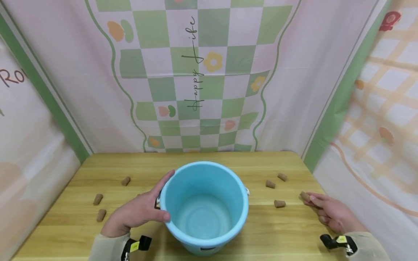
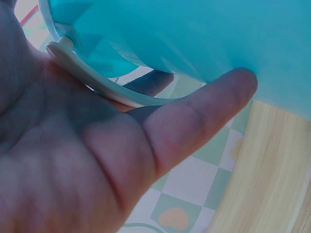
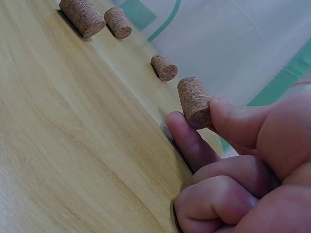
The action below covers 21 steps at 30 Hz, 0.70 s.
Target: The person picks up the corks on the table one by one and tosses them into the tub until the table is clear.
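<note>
A light blue bucket (image 1: 202,177) stands upright on the wooden table, with nothing inside. My left hand (image 1: 138,210) holds its left side, thumb and fingers spread around the rim near the handle joint. In the left wrist view one fairly straight finger (image 2: 204,109) touches the outer wall, and the pale handle (image 2: 97,80) passes by the palm. Over at the right, my right hand (image 1: 333,212) pinches a tapered cork stopper (image 3: 193,99) between thumb and forefinger, its other fingers curled in. That cork is held at the table's right edge, apart from the bucket.
Right of the bucket lie three cork stoppers (image 1: 270,184) on the table (image 1: 254,163). Three other corks (image 1: 98,199) lie to the left, beyond my left forearm. A patterned cloth (image 1: 212,90) hangs behind the table, with more cloth at both sides.
</note>
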{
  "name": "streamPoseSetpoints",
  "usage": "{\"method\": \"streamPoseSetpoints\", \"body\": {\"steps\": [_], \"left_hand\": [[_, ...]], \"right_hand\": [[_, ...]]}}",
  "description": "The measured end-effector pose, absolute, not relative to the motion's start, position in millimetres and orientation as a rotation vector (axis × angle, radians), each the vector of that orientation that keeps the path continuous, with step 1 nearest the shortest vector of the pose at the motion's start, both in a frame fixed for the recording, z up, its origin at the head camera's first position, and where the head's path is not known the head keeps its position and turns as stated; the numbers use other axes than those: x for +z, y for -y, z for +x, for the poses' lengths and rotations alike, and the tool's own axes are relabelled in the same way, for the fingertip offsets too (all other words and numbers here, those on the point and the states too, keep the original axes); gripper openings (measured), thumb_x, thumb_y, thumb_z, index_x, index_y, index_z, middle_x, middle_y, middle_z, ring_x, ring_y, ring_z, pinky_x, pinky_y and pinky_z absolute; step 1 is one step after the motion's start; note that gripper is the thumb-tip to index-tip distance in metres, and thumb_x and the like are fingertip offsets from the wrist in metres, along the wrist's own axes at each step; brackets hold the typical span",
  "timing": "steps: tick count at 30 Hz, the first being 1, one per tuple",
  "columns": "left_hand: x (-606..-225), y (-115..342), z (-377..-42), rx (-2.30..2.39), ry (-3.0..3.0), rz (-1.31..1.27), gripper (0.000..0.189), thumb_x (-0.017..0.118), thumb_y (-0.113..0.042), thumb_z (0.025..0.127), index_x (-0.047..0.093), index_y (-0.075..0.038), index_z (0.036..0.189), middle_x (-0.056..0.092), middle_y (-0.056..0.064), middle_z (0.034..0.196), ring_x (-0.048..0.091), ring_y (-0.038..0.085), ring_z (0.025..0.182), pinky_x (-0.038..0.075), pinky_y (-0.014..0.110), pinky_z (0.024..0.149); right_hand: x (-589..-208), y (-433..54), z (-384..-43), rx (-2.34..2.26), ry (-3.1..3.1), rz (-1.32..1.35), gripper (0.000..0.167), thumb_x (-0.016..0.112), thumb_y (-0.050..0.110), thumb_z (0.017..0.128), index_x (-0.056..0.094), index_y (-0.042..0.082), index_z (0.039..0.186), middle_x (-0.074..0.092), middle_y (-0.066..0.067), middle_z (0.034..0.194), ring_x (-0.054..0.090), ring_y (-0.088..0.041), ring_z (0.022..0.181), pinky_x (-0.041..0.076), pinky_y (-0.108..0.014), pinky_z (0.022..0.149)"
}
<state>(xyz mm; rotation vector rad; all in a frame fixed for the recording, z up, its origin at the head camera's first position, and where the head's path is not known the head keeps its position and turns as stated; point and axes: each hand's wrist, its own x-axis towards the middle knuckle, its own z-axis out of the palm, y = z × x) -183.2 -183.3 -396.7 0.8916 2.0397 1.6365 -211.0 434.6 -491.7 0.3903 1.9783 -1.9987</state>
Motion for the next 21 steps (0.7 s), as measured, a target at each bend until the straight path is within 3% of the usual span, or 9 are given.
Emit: {"method": "streamPoseSetpoints", "body": {"steps": [8, 21], "left_hand": [[-396, 184, -184, 1.627, -2.051, 0.900, 0.109, 0.080, -0.033, 0.086, 0.000, -0.031, 0.161, 0.032, 0.024, 0.152, 0.045, 0.043, 0.126, 0.046, 0.046, 0.094], [-397, 182, -184, 1.636, -2.039, 0.903, 0.110, 0.080, -0.032, 0.086, 0.000, -0.031, 0.161, 0.033, 0.024, 0.151, 0.046, 0.042, 0.125, 0.048, 0.042, 0.092]], "right_hand": [[-489, -438, -216, -2.152, -1.773, 0.311, 0.021, 0.054, 0.017, 0.104, 0.073, 0.027, 0.107, 0.071, -0.006, 0.111, 0.040, 0.000, 0.051, 0.036, -0.018, 0.044], [-448, -413, -229, -2.241, -1.696, -0.098, 0.033, 0.041, 0.013, 0.109, 0.072, 0.022, 0.119, 0.069, -0.004, 0.112, 0.039, 0.001, 0.051, 0.033, -0.017, 0.046]]}}
